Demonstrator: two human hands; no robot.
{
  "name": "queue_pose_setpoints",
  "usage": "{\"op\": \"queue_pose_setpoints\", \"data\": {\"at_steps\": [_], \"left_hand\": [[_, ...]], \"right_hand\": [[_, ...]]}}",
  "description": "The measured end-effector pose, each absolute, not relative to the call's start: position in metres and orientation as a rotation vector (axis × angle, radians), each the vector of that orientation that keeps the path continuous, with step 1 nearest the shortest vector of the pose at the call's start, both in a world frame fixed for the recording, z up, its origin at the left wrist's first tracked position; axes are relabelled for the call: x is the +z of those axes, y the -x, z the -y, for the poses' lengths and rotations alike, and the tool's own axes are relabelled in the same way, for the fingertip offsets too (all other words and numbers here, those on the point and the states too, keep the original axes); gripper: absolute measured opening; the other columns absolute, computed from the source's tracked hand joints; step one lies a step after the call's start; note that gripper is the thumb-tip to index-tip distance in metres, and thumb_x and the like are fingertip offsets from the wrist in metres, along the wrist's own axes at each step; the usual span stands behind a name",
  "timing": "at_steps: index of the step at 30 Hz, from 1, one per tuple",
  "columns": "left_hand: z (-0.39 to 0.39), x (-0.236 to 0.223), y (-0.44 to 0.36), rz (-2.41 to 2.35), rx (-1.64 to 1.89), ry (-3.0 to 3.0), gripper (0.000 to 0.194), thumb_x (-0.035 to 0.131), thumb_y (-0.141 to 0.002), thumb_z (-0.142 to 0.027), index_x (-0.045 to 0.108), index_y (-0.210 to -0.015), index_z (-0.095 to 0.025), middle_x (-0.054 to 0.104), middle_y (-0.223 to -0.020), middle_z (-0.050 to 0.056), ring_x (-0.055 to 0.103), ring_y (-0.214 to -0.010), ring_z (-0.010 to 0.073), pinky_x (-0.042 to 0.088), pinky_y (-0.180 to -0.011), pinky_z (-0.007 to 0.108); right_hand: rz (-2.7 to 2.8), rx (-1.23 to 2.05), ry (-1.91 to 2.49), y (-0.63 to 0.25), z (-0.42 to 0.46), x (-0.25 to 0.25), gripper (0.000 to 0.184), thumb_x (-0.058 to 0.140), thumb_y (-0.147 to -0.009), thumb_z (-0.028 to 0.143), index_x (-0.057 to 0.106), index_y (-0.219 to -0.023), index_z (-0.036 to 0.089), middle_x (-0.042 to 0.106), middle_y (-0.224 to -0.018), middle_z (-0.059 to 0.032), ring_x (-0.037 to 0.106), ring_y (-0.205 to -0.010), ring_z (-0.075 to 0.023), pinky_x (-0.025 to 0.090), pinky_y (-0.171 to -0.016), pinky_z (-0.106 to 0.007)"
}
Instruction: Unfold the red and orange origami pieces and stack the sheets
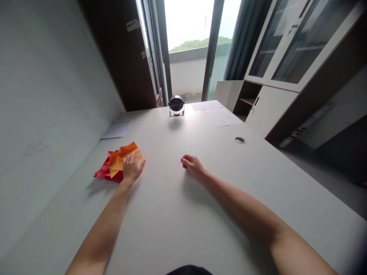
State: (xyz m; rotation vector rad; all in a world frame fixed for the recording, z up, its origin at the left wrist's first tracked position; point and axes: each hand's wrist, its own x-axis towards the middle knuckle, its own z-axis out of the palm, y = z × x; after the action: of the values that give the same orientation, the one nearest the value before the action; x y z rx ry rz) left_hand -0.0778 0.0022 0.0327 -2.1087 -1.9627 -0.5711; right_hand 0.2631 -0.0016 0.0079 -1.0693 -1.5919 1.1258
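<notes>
A small pile of coloured paper sheets lies on the white table [183, 229] at the left: an orange sheet [120, 157] on top of red sheets [103, 171]. My left hand [132, 167] rests flat on the pile's right edge, fingers stretched onto the orange sheet. My right hand [192, 164] lies on the bare tabletop to the right, fingers loosely curled under, with nothing visible in them.
A small round black and silver device [176, 105] stands at the far end. White papers [218, 113] lie at the far right and another sheet [116, 130] by the left wall. A cable hole [240, 140] sits near the right edge. Cabinets stand at the right.
</notes>
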Motion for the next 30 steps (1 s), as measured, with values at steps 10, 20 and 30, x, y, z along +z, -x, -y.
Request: {"op": "queue_pose_setpoints", "data": {"at_steps": [10, 20, 30], "left_hand": [[0.013, 0.044, 0.022, 1.572, -0.523, 2.710, 0.045, 0.042, -0.097, -0.044, 0.052, -0.135, -0.025, 0.044, -0.150, 0.006, 0.039, -0.138, 0.0264, 0.029, -0.118, 0.046], [0.008, 0.011, 0.003, 1.600, -0.274, 2.856, 0.069, 0.040, -0.092, -0.063, 0.035, -0.151, -0.026, 0.028, -0.161, 0.008, 0.022, -0.148, 0.0283, 0.015, -0.121, 0.050], [-0.001, 0.002, -0.006, 1.559, -0.102, 2.901, 0.082, 0.033, -0.088, -0.073, 0.020, -0.156, -0.030, 0.011, -0.165, 0.006, 0.008, -0.152, 0.0296, 0.006, -0.121, 0.051]], "right_hand": [[2.187, 0.236, 1.222, -0.265, 0.010, 0.011, 0.029, 0.053, -0.094, 0.036, 0.064, -0.118, 0.023, 0.058, -0.132, -0.0110, 0.046, -0.127, -0.0263, 0.041, -0.105, -0.043], [2.434, 0.119, 1.332, -0.264, 0.013, 0.013, 0.057, 0.049, -0.094, 0.050, 0.049, -0.144, 0.023, 0.026, -0.161, -0.0103, 0.014, -0.150, -0.0310, 0.021, -0.119, -0.050], [2.532, 0.082, 1.333, -0.259, 0.012, 0.006, 0.066, 0.036, -0.097, 0.058, 0.038, -0.151, 0.020, 0.024, -0.161, -0.0119, 0.016, -0.150, -0.0292, 0.018, -0.120, -0.049]]}}
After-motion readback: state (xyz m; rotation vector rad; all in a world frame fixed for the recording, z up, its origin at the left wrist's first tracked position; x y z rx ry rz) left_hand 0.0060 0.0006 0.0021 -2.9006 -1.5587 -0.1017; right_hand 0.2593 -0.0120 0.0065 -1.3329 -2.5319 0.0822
